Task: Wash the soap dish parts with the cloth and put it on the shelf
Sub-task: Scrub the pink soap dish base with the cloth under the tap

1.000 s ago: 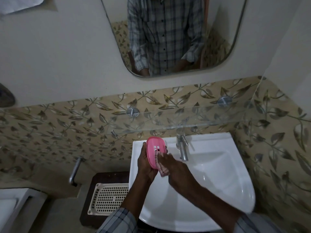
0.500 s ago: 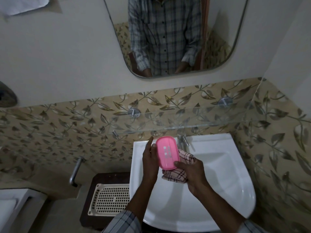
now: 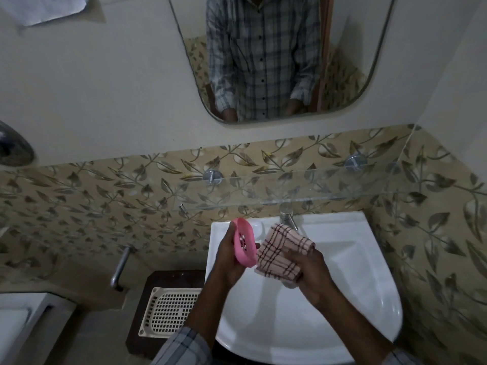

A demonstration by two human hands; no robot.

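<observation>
My left hand grips a pink soap dish part on edge over the left side of the white sink; its slotted inner face points right. Just to its right, my right hand holds a folded pink checked cloth. Cloth and dish stand side by side, nearly touching. The glass shelf runs along the tiled wall above the tap.
A cream perforated tray lies on a dark stool left of the sink. A metal pipe juts from the wall at the left. A mirror hangs above the shelf. The right wall stands close to the sink.
The dish has turned from facing me flat to standing on edge and shifted left. My right hand has drawn the cloth off the dish and raised it beside it.
</observation>
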